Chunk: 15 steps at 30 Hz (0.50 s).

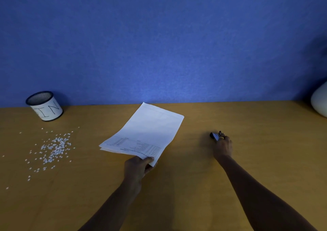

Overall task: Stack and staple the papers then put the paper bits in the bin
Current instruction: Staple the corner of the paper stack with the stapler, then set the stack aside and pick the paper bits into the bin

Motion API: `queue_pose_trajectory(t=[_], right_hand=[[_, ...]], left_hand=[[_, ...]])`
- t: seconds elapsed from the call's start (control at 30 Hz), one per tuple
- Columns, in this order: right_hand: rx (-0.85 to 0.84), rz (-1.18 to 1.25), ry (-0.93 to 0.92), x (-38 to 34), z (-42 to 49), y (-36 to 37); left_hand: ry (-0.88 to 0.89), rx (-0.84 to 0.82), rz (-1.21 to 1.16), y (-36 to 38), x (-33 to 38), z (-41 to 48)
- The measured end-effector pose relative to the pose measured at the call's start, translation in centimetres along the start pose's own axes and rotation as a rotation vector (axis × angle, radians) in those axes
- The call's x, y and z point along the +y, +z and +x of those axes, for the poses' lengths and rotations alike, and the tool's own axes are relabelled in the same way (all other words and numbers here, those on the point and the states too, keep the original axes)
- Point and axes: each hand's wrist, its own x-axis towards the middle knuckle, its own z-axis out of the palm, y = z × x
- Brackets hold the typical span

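Observation:
A stack of white printed papers [146,133] lies slanted in the middle of the wooden desk [185,177]. My left hand [138,168] pinches the stack's near corner, thumb on top. To the right, my right hand [223,146] rests on a small dark stapler [214,135] that sits on the desk; my fingers are wrapped over its rear end. Several small white paper bits [54,147] lie scattered on the left of the desk. Behind them stands the bin [44,106], a black mesh cup with a white label.
A blue wall [159,44] rises right behind the desk's far edge. A white rounded object [320,101] sits at the far right edge of the view.

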Motion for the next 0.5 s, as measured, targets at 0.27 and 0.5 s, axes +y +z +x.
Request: queue_pose_trajectory(t=[0.27, 0.5], right_hand=[[0.077, 0.041, -0.068, -1.9, -1.9, -0.8], [0.193, 0.315, -0.532, -9.1, -6.6, -4.6]], left_hand=[[0.171, 0.074, 0.144, 0.0, 2.1, 0.0], [0.462, 0.081, 0.334, -0.1, 10.7, -1.3]])
